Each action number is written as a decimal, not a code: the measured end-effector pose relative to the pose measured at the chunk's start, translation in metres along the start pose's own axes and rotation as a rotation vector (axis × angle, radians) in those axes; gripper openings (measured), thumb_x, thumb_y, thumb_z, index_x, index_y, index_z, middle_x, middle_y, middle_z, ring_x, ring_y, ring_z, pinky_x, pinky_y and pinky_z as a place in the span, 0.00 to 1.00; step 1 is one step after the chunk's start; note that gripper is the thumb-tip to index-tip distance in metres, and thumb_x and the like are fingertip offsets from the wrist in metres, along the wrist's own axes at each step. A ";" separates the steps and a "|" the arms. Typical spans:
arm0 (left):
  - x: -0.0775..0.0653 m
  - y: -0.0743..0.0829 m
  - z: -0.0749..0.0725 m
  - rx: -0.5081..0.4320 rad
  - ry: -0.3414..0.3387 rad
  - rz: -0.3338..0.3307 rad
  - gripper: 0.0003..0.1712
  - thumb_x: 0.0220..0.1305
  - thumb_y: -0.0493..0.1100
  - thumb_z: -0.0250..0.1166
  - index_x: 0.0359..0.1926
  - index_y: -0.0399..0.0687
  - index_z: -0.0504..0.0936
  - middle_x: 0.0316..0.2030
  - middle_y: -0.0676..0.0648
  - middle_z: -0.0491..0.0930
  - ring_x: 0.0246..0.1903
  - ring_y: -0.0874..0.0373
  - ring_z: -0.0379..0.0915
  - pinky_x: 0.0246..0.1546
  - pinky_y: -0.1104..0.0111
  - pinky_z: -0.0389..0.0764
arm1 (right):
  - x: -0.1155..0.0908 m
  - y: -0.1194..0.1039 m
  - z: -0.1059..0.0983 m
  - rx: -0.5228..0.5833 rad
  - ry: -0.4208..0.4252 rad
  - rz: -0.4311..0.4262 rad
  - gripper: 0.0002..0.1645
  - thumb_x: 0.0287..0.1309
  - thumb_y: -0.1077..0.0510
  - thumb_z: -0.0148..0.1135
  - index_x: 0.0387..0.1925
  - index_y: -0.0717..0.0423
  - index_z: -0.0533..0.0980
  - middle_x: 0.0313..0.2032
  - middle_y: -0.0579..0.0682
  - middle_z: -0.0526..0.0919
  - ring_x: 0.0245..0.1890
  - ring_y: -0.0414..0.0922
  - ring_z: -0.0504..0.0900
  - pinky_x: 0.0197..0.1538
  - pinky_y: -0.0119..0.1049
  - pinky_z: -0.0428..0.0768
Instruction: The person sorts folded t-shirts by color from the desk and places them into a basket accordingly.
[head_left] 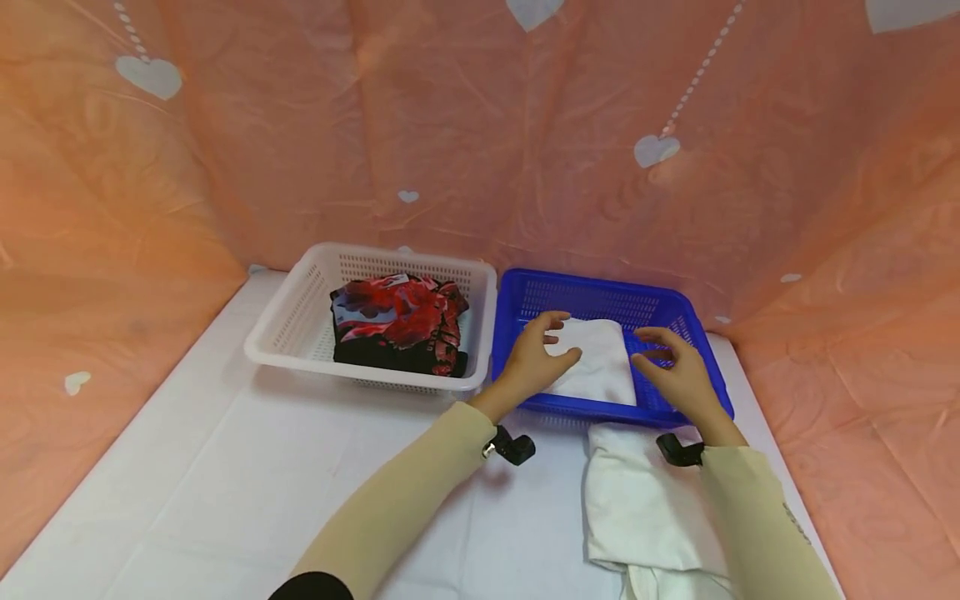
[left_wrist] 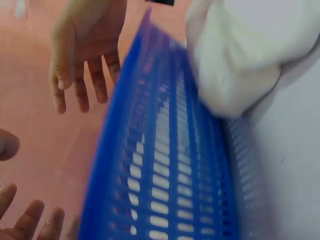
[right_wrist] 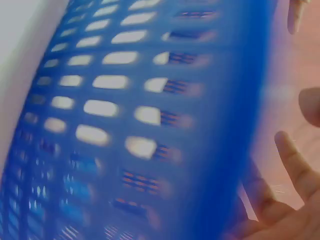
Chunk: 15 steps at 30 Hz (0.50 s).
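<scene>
Over the blue basket (head_left: 600, 406) both hands hover with nothing in their fingers. Inside it lies a folded white cloth (head_left: 600, 367). My left hand (head_left: 534, 360) is above the basket's left part, its fingers loosely bent and overlapping the cloth's left edge in the head view. My right hand (head_left: 677, 375) is above the right part, fingertips just right of the cloth. In the left wrist view the basket's slotted wall (left_wrist: 160, 165) stands between that camera and the cloth. The right wrist view also shows the wall (right_wrist: 115, 105) up close, with the right-hand fingers (right_wrist: 295, 165) beyond its rim.
A white basket (head_left: 258, 346) with a folded black-and-red printed garment (head_left: 405, 325) stands left of the blue one. More white cloth (head_left: 652, 508) lies on the white table (head_left: 247, 492) in front, under my right forearm. A pink heart-patterned curtain (head_left: 480, 125) closes off the back and sides.
</scene>
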<state>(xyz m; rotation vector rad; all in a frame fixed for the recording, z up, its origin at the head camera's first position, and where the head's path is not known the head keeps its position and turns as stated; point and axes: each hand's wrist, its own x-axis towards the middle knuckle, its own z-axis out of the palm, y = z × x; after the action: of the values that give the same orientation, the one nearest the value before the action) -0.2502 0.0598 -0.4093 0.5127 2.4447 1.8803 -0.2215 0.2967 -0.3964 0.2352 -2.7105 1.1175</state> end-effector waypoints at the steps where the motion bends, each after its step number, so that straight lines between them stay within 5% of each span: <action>1: -0.006 0.003 0.000 -0.010 -0.019 0.011 0.29 0.58 0.42 0.67 0.62 0.52 0.72 0.58 0.44 0.74 0.54 0.45 0.76 0.47 0.64 0.80 | -0.006 -0.003 -0.004 -0.007 -0.002 -0.018 0.23 0.61 0.58 0.62 0.57 0.58 0.74 0.54 0.61 0.78 0.45 0.42 0.81 0.42 0.18 0.74; 5: -0.031 0.010 0.000 -0.049 -0.065 0.054 0.25 0.59 0.44 0.66 0.58 0.54 0.74 0.56 0.48 0.75 0.51 0.49 0.77 0.42 0.69 0.80 | -0.033 -0.012 -0.018 -0.033 -0.009 -0.067 0.22 0.60 0.60 0.64 0.56 0.56 0.74 0.49 0.46 0.80 0.42 0.26 0.77 0.42 0.18 0.75; 10: -0.059 0.011 0.004 -0.095 -0.119 0.085 0.21 0.58 0.41 0.66 0.53 0.50 0.77 0.53 0.46 0.78 0.45 0.50 0.80 0.37 0.73 0.79 | -0.067 -0.015 -0.031 -0.055 -0.023 -0.089 0.19 0.58 0.62 0.65 0.52 0.56 0.77 0.43 0.22 0.75 0.39 0.23 0.77 0.39 0.19 0.75; 12: -0.070 0.008 0.008 -0.096 -0.149 0.074 0.20 0.58 0.41 0.66 0.52 0.47 0.78 0.51 0.45 0.79 0.42 0.52 0.80 0.36 0.74 0.79 | -0.080 -0.013 -0.035 -0.077 -0.028 -0.078 0.18 0.57 0.63 0.65 0.50 0.56 0.78 0.41 0.24 0.78 0.37 0.22 0.77 0.37 0.21 0.76; 15: -0.086 0.000 0.019 -0.095 -0.192 0.028 0.20 0.58 0.41 0.67 0.52 0.45 0.78 0.50 0.44 0.80 0.39 0.56 0.80 0.35 0.75 0.78 | -0.100 -0.008 -0.041 -0.133 -0.035 -0.041 0.18 0.55 0.63 0.67 0.49 0.57 0.78 0.42 0.41 0.83 0.36 0.22 0.77 0.35 0.24 0.77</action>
<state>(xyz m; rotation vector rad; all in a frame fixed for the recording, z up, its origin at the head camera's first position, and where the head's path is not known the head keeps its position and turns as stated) -0.1651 0.0545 -0.4301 0.6904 2.2285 1.8505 -0.1184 0.3272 -0.3873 0.2910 -2.7830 0.9266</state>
